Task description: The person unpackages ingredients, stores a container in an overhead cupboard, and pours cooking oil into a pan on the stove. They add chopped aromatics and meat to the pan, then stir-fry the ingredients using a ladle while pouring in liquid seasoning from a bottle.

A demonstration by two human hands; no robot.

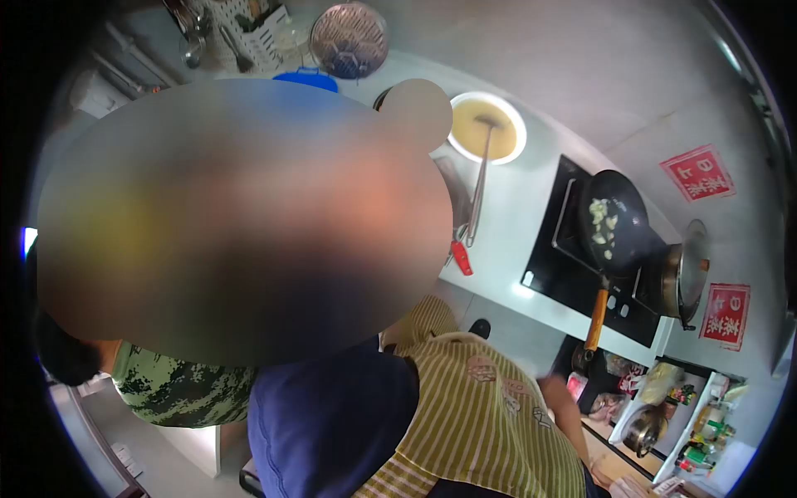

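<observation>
A large blurred patch covers the left and middle of the view, and my left hand does not show. Low on the right, a bare forearm runs along the striped apron [490, 407]; at its upper end is my right hand [554, 388], smeared, its fingers not made out. That hand is nearest to the open cabinet below the counter. Further off, a black frying pan [618, 241] with pale chopped pieces [604, 224] sits on the black stove [544, 261], its wooden handle [596, 319] sticking out over the counter edge.
A white bowl [521, 133] of yellowish liquid holds a ladle [479, 199]. Red-handled scissors [462, 258] lie nearby. A lidded pot [674, 278] stands beside the pan. Jars and a metal pot [644, 430] fill the lower storage. Another person's camouflage sleeve [178, 390] is at left.
</observation>
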